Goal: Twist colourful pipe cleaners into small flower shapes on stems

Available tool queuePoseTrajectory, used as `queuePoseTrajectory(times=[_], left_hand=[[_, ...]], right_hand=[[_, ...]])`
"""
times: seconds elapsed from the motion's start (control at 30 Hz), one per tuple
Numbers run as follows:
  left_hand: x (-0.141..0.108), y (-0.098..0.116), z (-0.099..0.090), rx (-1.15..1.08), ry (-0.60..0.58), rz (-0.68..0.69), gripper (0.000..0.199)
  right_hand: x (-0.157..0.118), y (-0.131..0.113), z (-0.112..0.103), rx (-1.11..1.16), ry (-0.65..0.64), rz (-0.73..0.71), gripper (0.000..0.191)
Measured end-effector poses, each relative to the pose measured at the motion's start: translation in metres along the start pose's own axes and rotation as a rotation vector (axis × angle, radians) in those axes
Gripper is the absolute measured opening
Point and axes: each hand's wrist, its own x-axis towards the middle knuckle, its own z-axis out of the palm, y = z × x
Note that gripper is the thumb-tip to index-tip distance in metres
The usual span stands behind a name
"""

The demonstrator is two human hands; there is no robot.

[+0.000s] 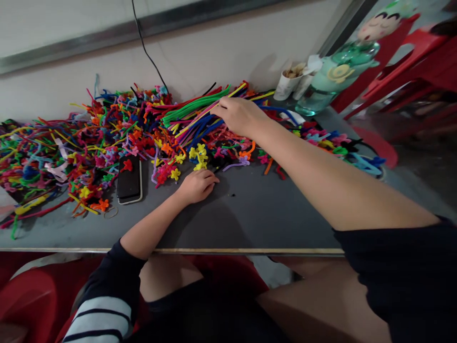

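Observation:
My right hand reaches to the back of the table, its fingertips pinched on a pipe cleaner at the top of a loose bundle of straight pipe cleaners in green, yellow, pink and blue. My left hand rests on the table with its fingers curled in. Whatever those fingers may hold is hidden. Just beyond it are yellow pipe-cleaner flowers. A wide heap of coloured pipe-cleaner flowers and stems lies along the wall.
A dark phone lies left of my left hand, a red flower on it. At the back right stand white paper cups with wooden sticks and a green figure-shaped bottle. Red chairs stand beyond. A black cord hangs down the wall.

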Motion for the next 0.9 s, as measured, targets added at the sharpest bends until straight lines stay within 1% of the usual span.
queuePoseTrajectory(times=[0.07,0.13,0.2,0.3,0.4,0.43,0.47,0.5,0.57,0.63,0.7,0.77,0.83,0.9], left_hand=[[0.000,0.000,0.000,-0.002,0.006,0.005,0.029],[0.000,0.000,0.000,-0.006,0.009,0.011,0.028],[0.000,0.001,0.000,-0.009,0.011,0.004,0.029],[-0.001,0.005,-0.001,-0.033,0.062,-0.080,0.035],[-0.003,0.009,-0.002,-0.075,0.136,-0.174,0.047],[-0.003,0.009,-0.002,-0.084,0.156,-0.190,0.048],[-0.003,0.010,-0.002,-0.087,0.180,-0.208,0.049],[-0.003,0.009,-0.001,-0.087,0.209,-0.234,0.050],[-0.003,0.007,0.000,-0.090,0.278,-0.310,0.054],[-0.002,0.003,0.001,-0.107,0.333,-0.367,0.055],[-0.001,-0.001,0.002,-0.140,0.346,-0.348,0.047],[0.000,-0.004,0.003,-0.192,0.330,-0.287,0.035],[0.000,-0.006,0.003,-0.289,0.321,-0.268,0.037],[0.001,-0.006,0.003,-0.459,0.315,-0.297,0.040]], right_hand=[[0.002,-0.003,-0.006,-0.017,0.010,0.021,0.036],[0.002,-0.004,-0.013,-0.043,0.021,0.032,0.040],[-0.003,-0.008,-0.022,-0.047,0.063,0.056,0.045],[-0.023,-0.023,-0.039,-0.047,0.150,0.120,0.042],[-0.054,-0.044,-0.048,-0.117,0.208,0.238,0.037],[-0.065,-0.050,-0.047,-0.121,0.227,0.268,0.036],[-0.075,-0.055,-0.043,-0.100,0.233,0.267,0.035],[-0.084,-0.058,-0.038,-0.068,0.219,0.244,0.034],[-0.100,-0.060,-0.022,0.010,0.151,0.162,0.029],[-0.111,-0.060,-0.006,0.098,0.108,0.095,0.024],[-0.117,-0.060,0.006,0.181,0.111,0.065,0.023],[-0.120,-0.060,0.013,0.244,0.144,0.070,0.023],[-0.121,-0.061,0.016,0.282,0.180,0.080,0.024],[-0.123,-0.062,0.016,0.308,0.206,0.082,0.024]])
